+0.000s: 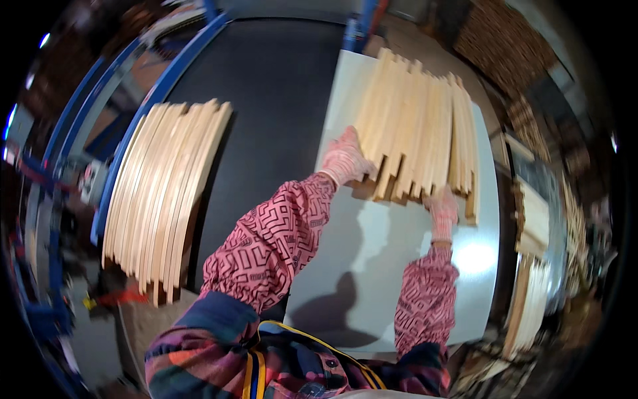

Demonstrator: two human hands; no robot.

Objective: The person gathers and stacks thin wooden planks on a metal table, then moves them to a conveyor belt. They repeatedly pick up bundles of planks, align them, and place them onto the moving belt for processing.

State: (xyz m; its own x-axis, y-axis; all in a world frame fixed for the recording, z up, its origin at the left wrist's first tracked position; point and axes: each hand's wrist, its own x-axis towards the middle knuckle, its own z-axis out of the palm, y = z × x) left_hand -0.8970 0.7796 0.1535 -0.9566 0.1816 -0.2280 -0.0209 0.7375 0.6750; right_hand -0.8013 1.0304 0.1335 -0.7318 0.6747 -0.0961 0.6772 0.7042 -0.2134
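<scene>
A row of pale wooden strips (413, 126) lies side by side on the white tabletop (385, 266), their near ends uneven. My left hand (346, 158), in a pink-and-white knit glove, rests against the row's left near corner with its thumb and fingers spread apart. At the near ends, toward the right, my right hand (442, 205) in a similar glove touches the strips. Its fingers are partly hidden against the wood, so their grip does not show. Pink patterned sleeve covers run up both forearms.
Left of the tabletop runs a black conveyor belt (266, 86) with a blue side rail (174, 70). A second row of wooden strips (169, 196) lies on the belt's left side. More wood bundles (527, 299) stand at the right, and a large wood stack (502, 43) rises at the back right.
</scene>
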